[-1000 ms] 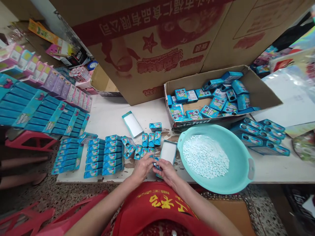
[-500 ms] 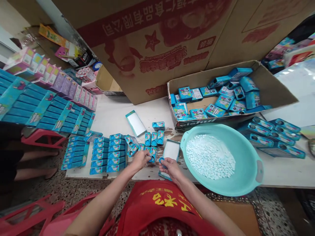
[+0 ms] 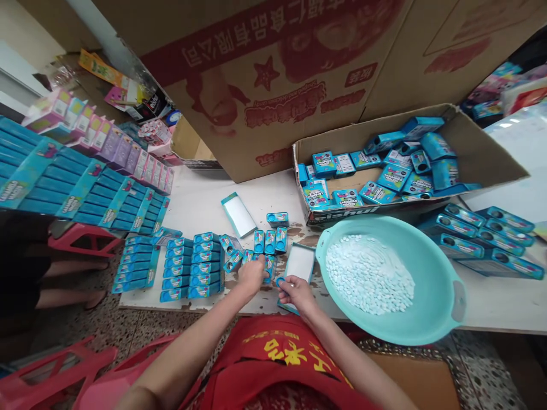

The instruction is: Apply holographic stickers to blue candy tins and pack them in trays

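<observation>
My left hand [image 3: 251, 275] is over a cluster of small blue candy boxes [image 3: 269, 242], fingers curled and fingertips against the nearest ones. What it may hold is hidden under the fingers. Closed in a pinch, my right hand [image 3: 296, 290] holds a small round blue cap [image 3: 280, 282] in front of an open blue tray with a white inside [image 3: 299, 262]. Another such tray [image 3: 238, 215] lies behind the cluster. To the left, blue boxes [image 3: 204, 265] stand packed in rows. A teal basin [image 3: 436, 285] of small pale candies [image 3: 370, 276] sits right of my right hand.
A cardboard box [image 3: 482, 151] with loose blue boxes stands behind the basin. More blue boxes [image 3: 491, 233] are grouped at the right. A large carton [image 3: 273, 85] rises at the back. Stacked display boxes [image 3: 77, 182] line the left, near red stools [image 3: 85, 239] and another person's legs [image 3: 68, 279].
My left hand has shifted slightly right and up, its fingers now farther over the boxes. My right hand keeps its pinch on the cap. The view has shifted a little.
</observation>
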The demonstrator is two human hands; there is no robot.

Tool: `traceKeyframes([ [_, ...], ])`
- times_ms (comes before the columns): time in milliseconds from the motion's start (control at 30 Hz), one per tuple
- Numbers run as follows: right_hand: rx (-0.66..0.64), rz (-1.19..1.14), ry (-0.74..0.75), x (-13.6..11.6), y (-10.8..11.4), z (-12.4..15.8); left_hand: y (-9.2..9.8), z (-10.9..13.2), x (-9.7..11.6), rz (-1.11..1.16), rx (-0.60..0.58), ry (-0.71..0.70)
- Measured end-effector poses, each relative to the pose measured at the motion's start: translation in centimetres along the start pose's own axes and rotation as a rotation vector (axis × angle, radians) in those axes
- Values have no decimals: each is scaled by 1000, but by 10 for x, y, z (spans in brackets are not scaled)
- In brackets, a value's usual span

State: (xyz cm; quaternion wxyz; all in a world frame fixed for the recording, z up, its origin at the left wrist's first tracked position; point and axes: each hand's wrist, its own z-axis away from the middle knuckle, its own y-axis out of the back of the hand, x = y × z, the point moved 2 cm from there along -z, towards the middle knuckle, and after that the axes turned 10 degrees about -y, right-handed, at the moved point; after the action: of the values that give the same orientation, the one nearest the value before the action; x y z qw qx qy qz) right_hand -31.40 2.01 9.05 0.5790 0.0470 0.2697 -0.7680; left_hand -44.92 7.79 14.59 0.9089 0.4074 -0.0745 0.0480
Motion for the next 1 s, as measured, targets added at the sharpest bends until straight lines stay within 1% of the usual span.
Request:
traceKeyframes([
  [67, -23, 71, 23, 0, -5, 4, -3, 15, -6, 167, 96, -113],
  [100, -42, 122, 29, 0, -8, 6, -8, 24, -9, 316, 123, -178],
  [133, -69, 177, 29, 1, -11, 9, -15, 32, -12, 498, 126, -230],
  [167, -100, 228, 24, 3, -14, 11, -23, 38, -15, 684, 102, -255],
  [233, -171, 280, -5, 7, -19, 14, -39, 47, -21, 978, 28, -229],
  [267, -210, 271, -27, 9, -21, 16, -46, 49, -24, 1070, 9, -200],
  [333, -284, 199, -85, 12, -23, 18, -52, 47, -34, 1154, 32, -143],
  [400, -314, 93, -137, 13, -22, 20, -48, 42, -45, 1113, 100, -75],
  [433, -312, 49, -152, 12, -21, 20, -43, 38, -50, 1041, 134, -38],
  [500, -283, 2, -158, 11, -18, 21, -29, 30, -56, 798, 168, 7],
  [600, -237, -13, -151, 10, -15, 21, -10, 18, -50, 302, 110, 14],
  [667, -218, -23, -155, 11, -12, 22, -3, 10, -41, 92, 59, 38],
  [733, -191, -43, -165, 10, -9, 23, -2, 2, -33, 26, 23, 66],
  [867, -120, -115, -159, 4, -5, 24, -4, -8, -25, 0, -12, 78],
  [933, -126, -151, -154, -1, -5, 24, -1, -5, -23, -5, -14, 78],
  [1000, -147, -168, -170, -2, -5, 24, 4, 6, -22, -5, -7, 88],
])
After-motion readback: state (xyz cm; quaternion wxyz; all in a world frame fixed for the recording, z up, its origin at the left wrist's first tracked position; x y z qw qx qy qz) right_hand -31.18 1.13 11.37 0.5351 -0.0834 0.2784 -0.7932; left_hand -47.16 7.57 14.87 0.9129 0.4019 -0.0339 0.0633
